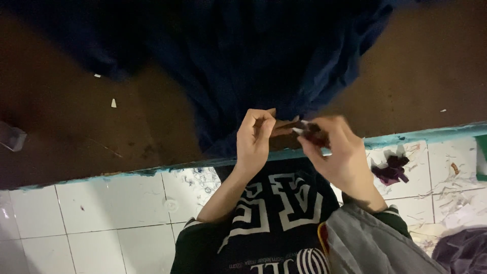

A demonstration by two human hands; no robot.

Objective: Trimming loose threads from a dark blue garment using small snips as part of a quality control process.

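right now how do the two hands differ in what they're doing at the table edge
The left hand is curled into a loose fist, its fingers folded onto the dark blue cloth. The right hand is more spread, pinching a small dark scrap at its fingertips, and looks blurred. Both are bare and meet over the table's blue edge.

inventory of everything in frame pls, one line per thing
dark blue fabric: 1, navy, draped on the table, its edge at the hands
small dark piece: 1, dark with a pale tip, pinched in the right hand
table: 1, brown top with a teal edge, across the upper frame
pale scraps: a few, white, on the table top
tiled floor: white tiles, lower frame
purple scraps: 1 small pile, on the floor at right
purple cloth: 1, bottom right corner
left hand: 1, fingers curled at the fabric edge
right hand: 1, pinching the small dark piece
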